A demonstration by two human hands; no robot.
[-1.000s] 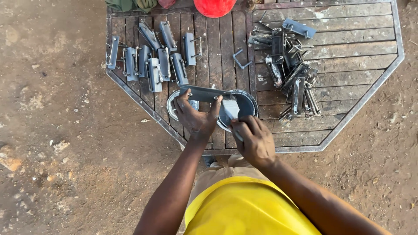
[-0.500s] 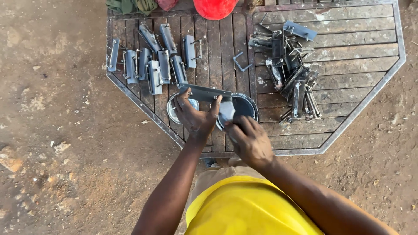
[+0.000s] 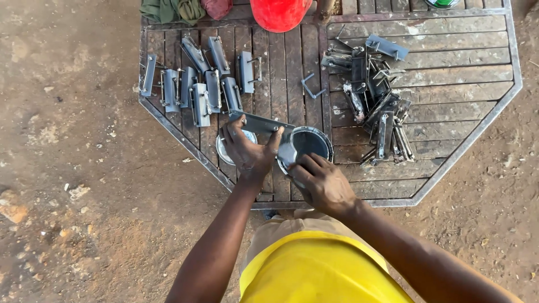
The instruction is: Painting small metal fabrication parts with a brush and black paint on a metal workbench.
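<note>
Left hand [image 3: 247,150] fingers clamped on a grey metal bracket [image 3: 259,123] above a dark paint can [image 3: 307,145], right hand [image 3: 321,182] fingers curled at its near rim — what they pinch I cannot tell, painted brackets [image 3: 193,84] beyond-left, unpainted heap [image 3: 376,95] beyond-right on the table [image 3: 449,67].

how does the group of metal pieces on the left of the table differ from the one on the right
The left group lies spread in rough rows, most pieces apart and side by side; the right group is a tangled heap, pieces crossing and stacked. The left pieces look lighter grey, the right ones darker. Both are small metal brackets on the wooden table.

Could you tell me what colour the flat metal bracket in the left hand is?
Grey, the flat metal bracket; head view.
</note>
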